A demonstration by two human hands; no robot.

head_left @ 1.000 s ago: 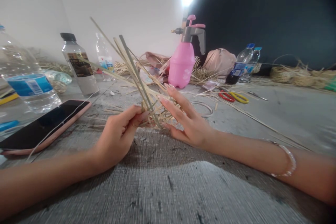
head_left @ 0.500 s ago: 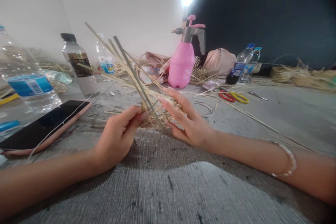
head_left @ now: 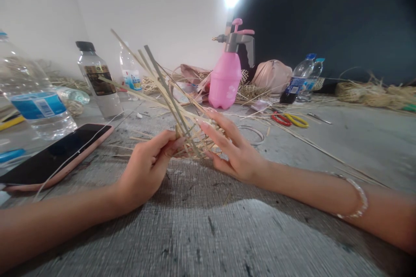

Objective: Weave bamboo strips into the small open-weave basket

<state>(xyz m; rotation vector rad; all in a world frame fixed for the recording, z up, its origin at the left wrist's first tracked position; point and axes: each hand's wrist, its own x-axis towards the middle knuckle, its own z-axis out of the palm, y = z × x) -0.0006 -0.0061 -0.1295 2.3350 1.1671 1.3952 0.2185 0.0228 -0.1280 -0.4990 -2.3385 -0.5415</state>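
Observation:
Between my hands is a small openwork piece of woven bamboo strips (head_left: 191, 136), its long loose ends fanning up and to the left. My left hand (head_left: 151, 164) is closed, thumb and forefinger pinching the weave at its left edge. On the other side, my right hand (head_left: 235, 153) curves around the piece, fingertips resting on the strips and thumb low near its base. The far side of the weave is partly hidden by the right fingers. A metal ring (head_left: 251, 135) lies on the table just beyond that hand.
At left lie a phone (head_left: 61, 151), a large water bottle (head_left: 37, 104) and a black-capped bottle (head_left: 99, 84). A pink spray bottle (head_left: 225, 78) stands at the back. Red-and-yellow-handled scissors (head_left: 289, 120), more bottles (head_left: 297, 78) and loose strips (head_left: 331, 151) are to the right.
The loose strip ends have shifted slightly to the right. Both hands keep nearly the same place and grip on the weave.

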